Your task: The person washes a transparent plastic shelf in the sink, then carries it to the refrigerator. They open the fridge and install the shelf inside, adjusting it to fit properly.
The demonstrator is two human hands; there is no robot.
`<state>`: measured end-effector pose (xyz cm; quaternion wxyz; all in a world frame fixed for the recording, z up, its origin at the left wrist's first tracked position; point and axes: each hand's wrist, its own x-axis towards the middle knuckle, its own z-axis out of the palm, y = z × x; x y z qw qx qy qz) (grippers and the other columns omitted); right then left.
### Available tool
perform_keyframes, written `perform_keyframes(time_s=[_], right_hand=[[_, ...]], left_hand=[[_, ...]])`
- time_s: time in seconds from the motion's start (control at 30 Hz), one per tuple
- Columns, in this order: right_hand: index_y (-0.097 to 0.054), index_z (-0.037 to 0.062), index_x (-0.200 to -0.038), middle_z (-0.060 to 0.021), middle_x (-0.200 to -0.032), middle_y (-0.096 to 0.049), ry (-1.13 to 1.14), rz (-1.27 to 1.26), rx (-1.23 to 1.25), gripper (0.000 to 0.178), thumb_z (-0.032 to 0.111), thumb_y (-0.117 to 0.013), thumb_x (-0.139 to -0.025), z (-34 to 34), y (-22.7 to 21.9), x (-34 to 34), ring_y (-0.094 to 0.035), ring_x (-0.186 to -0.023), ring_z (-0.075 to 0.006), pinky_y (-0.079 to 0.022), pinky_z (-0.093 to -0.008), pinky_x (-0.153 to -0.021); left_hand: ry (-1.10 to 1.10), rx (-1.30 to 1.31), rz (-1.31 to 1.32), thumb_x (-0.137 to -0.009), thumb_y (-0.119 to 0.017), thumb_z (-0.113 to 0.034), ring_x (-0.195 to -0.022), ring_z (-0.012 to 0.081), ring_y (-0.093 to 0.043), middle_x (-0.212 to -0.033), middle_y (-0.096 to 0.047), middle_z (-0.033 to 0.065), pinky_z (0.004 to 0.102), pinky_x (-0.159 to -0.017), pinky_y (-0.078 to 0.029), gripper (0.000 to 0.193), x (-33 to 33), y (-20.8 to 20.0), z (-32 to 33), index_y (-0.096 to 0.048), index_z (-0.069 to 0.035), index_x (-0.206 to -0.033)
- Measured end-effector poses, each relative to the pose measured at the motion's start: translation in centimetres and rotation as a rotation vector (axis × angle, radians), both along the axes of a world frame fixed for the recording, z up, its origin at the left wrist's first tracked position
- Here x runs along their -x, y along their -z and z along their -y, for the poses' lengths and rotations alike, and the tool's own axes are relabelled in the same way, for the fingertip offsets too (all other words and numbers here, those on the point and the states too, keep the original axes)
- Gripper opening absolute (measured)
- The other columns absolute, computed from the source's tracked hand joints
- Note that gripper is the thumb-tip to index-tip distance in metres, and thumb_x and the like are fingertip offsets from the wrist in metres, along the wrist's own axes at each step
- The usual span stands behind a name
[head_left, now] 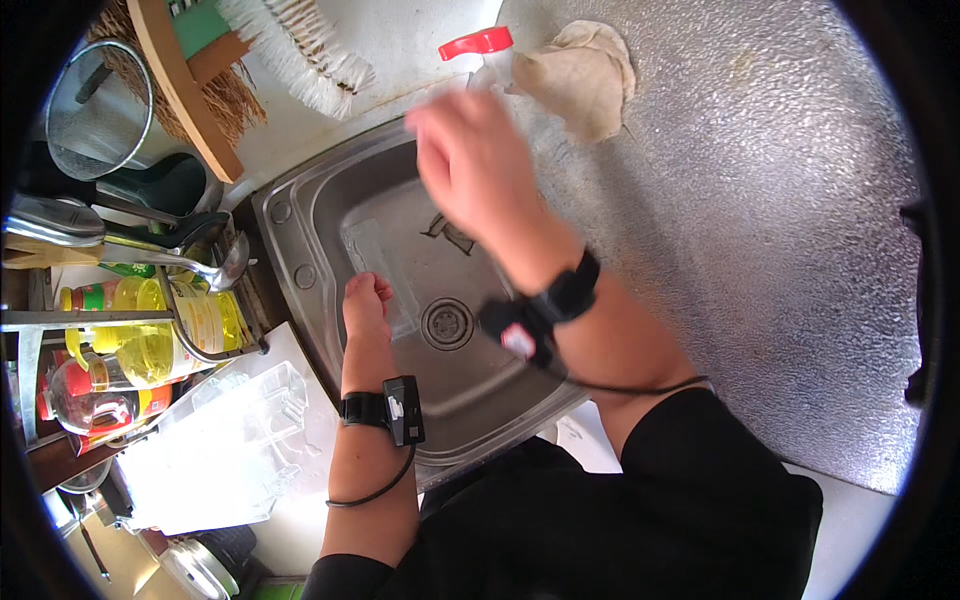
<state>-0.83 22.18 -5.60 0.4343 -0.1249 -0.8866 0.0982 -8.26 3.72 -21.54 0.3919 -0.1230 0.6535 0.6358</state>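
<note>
Over the left part of the steel sink (500, 385), my left hand (368, 305) is closed with its fingers curled. It overlaps the edge of a clear rectangular plastic piece (385, 262) in the basin; whether it grips that edge cannot be made out. My right hand (475, 165) is raised over the far right of the sink and smeared by motion, its fingers hard to read. Just beyond it stands a white container with a red top (476, 42), partly hidden by the hand. Both forearms wear black straps with small devices and cables.
A beige cloth (590, 80) lies on the textured metal counter (780, 220) at right. A white-bristled brush (300, 45) and a mesh strainer (100, 110) are at far left. Below them come ladles (225, 265), several bottles (150, 345) in a rack, and clear plastic containers (225, 450).
</note>
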Motion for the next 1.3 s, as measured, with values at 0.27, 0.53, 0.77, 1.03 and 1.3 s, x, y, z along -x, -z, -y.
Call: perform_keyframes(time_s=[0.27,0.53,0.77,1.03,1.3], right_hand=[[-0.045,0.0103,-0.127,-0.0199,-0.133,-0.036,0.173,0.822,0.933,0.054,0.011,-0.053,-0.073,0.9,25.5,-3.0,-0.039,-0.119,-0.0367,-0.034,-0.0384,-0.098],[-0.053,0.0148,-0.112,-0.0154,-0.113,-0.046,0.191,0.897,0.565,0.037,0.005,-0.045,-0.078,2.8,30.9,-2.5,-0.047,-0.102,-0.0353,-0.043,-0.0449,-0.082],[-0.059,0.0092,-0.084,-0.0151,-0.084,-0.054,-0.123,0.455,0.642,0.01,0.011,-0.051,-0.078,6.9,28.9,-5.3,-0.052,-0.083,-0.036,-0.043,-0.0428,-0.071],[-0.062,0.0118,-0.093,-0.0178,-0.09,-0.057,0.1,0.473,0.653,0.018,0.014,-0.05,-0.079,3.5,21.9,-0.1,-0.055,-0.085,-0.0366,-0.045,-0.0432,-0.073],[-0.061,0.0077,-0.099,-0.0211,-0.1,-0.059,-0.165,0.458,0.726,0.026,0.017,-0.058,-0.075,5.6,13.8,15.3,-0.057,-0.089,-0.0361,-0.048,-0.0405,-0.074]], left_hand=[[-0.079,-0.036,-0.073,-0.088,-0.046,-0.019,-0.062,0.0076,-0.05,-0.072,-0.056,-0.002,0.0215,-0.055,-0.034,0.01,-0.1,-2.5,1.8,-0.053,-0.012,-0.089],[-0.113,-0.038,0.002,-0.089,-0.048,-0.02,-0.068,0.0098,-0.052,-0.078,-0.058,-0.001,0.0215,-0.063,-0.037,0.01,-1.4,-4.0,2.4,-0.053,-0.012,-0.092],[-0.089,-0.089,-0.024,-0.089,-0.048,-0.02,-0.069,0.0087,-0.052,-0.078,-0.057,-0.0014,0.021,-0.064,-0.038,0.01,-1.3,-5.9,3.2,-0.053,-0.012,-0.091],[-0.011,-0.057,0.02,-0.088,-0.047,-0.018,-0.068,0.0094,-0.053,-0.078,-0.057,-0.0019,0.0229,-0.058,-0.038,0.009,-2.6,-5.3,5.6,-0.053,-0.013,-0.091],[-0.075,-0.06,0.102,-0.086,-0.048,-0.014,-0.066,0.0093,-0.053,-0.077,-0.058,-0.0009,0.0235,-0.054,-0.038,0.01,-4.3,-3.1,7.7,-0.054,-0.012,-0.094]])
